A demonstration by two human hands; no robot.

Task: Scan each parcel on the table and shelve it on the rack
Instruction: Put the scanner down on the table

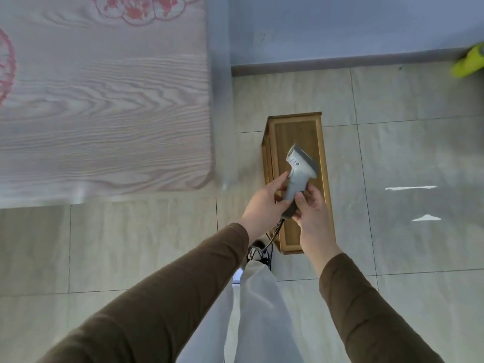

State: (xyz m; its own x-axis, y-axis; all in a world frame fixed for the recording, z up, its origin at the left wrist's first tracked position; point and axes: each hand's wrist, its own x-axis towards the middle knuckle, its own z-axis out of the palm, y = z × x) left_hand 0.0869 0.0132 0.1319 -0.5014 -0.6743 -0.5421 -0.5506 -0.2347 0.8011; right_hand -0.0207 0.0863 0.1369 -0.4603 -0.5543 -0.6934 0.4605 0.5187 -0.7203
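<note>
Item: grey handheld barcode scanner (299, 171), at picture centre, held upright with its head tipped toward 12 o'clock. A dark coiled cord (275, 233) leaves the handle base and trails toward 6 o'clock.

Left hand (264, 205): at 9 o'clock of the scanner handle, thumb and fingers curled round the grip, clamped on it.

Right hand (311, 208): at 4 o'clock of the handle, fingertips pinching its lower end; closed on the scanner.

Both forearms in brown sleeves (162, 297), entering from 7 and 5 o'clock.

Wooden stool (311, 132): small, rectangular, standing on the floor directly beneath the scanner, long axis running 12 to 6 o'clock.

Table (104, 100): at 10 o'clock, covered in a pale wood-grain sheet with red floral prints; the surface is blurred, and no parcel shows in the visible part.

Floor (419, 153): pale glossy tiles. Blue wall (340, 27) at 1 o'clock.

Yellow-green object (468, 64): at 2 o'clock by the wall, possibly a cleaning tool, cut off by the frame.

White trouser leg (256, 310) and dark shoe (258, 247) at 6 o'clock.
</note>
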